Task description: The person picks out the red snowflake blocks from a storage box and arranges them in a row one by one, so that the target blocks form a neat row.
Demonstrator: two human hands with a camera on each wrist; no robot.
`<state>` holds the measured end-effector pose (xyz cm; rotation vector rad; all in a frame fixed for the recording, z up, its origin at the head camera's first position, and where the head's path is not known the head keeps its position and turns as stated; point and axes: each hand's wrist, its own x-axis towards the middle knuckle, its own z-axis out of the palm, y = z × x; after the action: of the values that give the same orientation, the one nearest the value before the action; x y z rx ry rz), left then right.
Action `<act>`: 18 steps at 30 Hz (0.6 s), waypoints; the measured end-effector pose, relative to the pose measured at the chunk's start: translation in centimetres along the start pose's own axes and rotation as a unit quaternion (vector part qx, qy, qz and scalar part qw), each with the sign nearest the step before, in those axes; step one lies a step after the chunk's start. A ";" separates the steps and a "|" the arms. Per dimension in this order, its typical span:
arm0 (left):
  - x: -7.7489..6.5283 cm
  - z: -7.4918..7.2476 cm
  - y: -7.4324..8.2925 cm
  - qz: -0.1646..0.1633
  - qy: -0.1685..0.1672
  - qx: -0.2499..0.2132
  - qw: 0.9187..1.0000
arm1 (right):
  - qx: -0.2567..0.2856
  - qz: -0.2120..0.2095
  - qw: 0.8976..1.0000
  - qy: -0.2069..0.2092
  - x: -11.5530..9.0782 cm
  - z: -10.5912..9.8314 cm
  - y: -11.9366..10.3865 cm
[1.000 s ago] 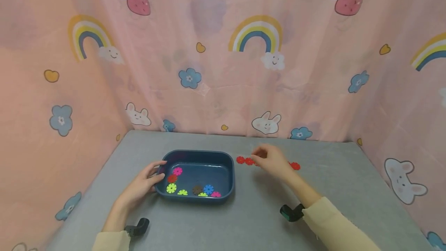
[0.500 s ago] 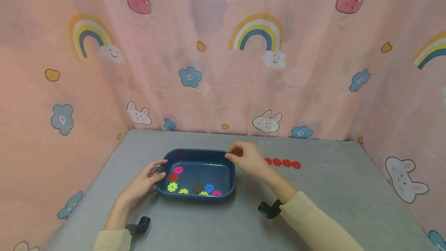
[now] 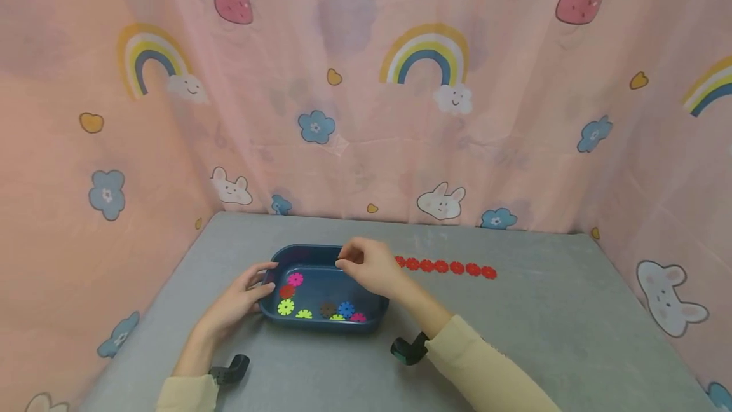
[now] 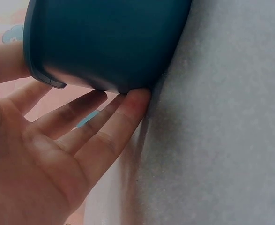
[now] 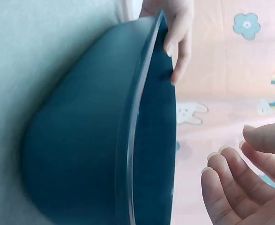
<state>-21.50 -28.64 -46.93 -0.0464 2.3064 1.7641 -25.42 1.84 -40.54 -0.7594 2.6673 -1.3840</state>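
Observation:
My left hand (image 3: pixel 237 297) grips the left end of a dark blue plastic basin (image 3: pixel 320 327), its thumb hooked over the rim. In the left wrist view, fingertips (image 4: pixel 135 101) touch the basin's outer wall. Above the basin's right part hovers my right hand (image 3: pixel 372 269), with loosely bent fingers and nothing visible between them. Snowflake-shaped plastic discs lie in the basin: pink (image 3: pixel 295 279), red (image 3: pixel 287 292), yellow-green (image 3: pixel 286 307), brown (image 3: pixel 328 309) and blue (image 3: pixel 345 309) among them. Several red discs (image 3: pixel 441 266) form a row on the table, its left end partly behind my right hand.
The grey table (image 3: pixel 515 336) reaches back to a pink patterned curtain (image 3: pixel 366 145), which also hangs along both sides. A black wrist device (image 3: pixel 231 369) sits at my left cuff and another (image 3: pixel 409 350) at my right.
My right hand has moved left from over the red row to above the basin, uncovering most of the row. My left hand stays on the basin.

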 end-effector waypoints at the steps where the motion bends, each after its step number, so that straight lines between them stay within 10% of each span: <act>1: 0.0 0.0 0.0 0.000 0.001 0.002 1.000 | 0.003 -0.002 1.000 -0.004 0.1 0.3 -0.2; 18: -0.1 -0.1 0.0 -0.015 0.007 0.016 1.000 | 0.022 0.022 0.998 -0.050 2.9 5.6 -1.6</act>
<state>-21.42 -28.70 -46.88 -0.0885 2.3308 1.7185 -25.92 -4.44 -42.09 -0.7391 2.5538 -1.3522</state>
